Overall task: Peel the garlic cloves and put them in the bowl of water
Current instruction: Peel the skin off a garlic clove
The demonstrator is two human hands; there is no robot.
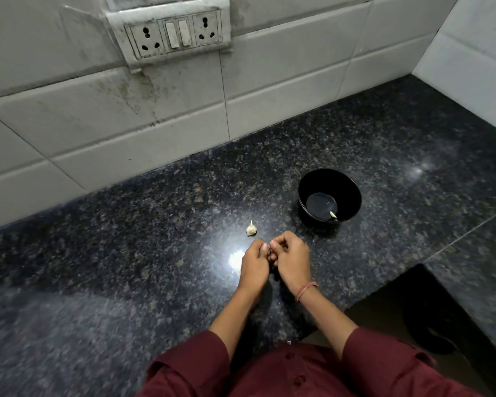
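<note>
- Head view, starting at the far left: white wall tiles (69,116) run along the back of a dark speckled counter (126,224). A grimy socket panel (172,32) is set into the wall above.
- On the counter, a little left of the hands, lies a piece of unpeeled garlic (251,229) with its papery skin on and its stalk end pointing toward the wall. It sits just beyond the left hand and is not touching it.
- The left hand (255,265) is low over the counter, its fingers curled in and its thumb tip pressed toward the other hand.
- Between the two sets of fingertips is a small clove (270,255). At least I take it for a garlic clove, since the fingers hide nearly all of it.
- The right hand (291,260) meets the left, its fingers bent tight and pinching that same small clove. A thin bracelet (307,291) sits on its wrist.
- Farther right and farther back, apart from both hands, a black bowl (352,193) stands upright with shallow water (321,203) in the bottom.
- One peeled clove (333,215) lies in the water at the near side of the bowl.
- Maroon sleeves (384,359) cover both forearms.
</note>
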